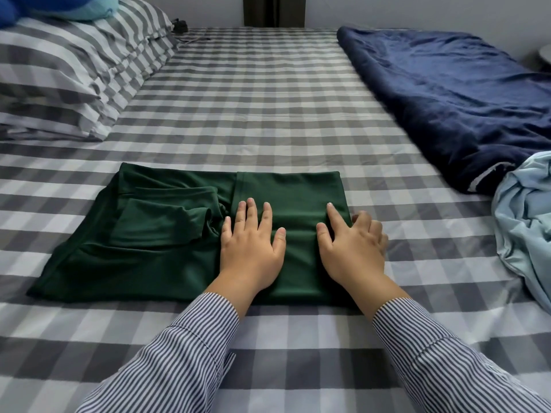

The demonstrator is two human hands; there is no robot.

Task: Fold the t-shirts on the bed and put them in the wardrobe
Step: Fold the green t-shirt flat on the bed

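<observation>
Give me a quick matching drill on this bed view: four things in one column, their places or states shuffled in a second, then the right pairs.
Things:
1. green t-shirt
2. light blue garment
3. navy blanket
4. striped pillows

Places or states:
A. crumpled at the right edge of the bed
B. stacked at the far left
C. partly folded, flat under both hands
D. spread along the far right side

Pairs: 1-C, 2-A, 3-D, 4-B. The left hand and right hand both press on the folded right part of the green t-shirt with straight fingers.

Checked bed (268, 99), pale wall (417, 10) behind
</observation>
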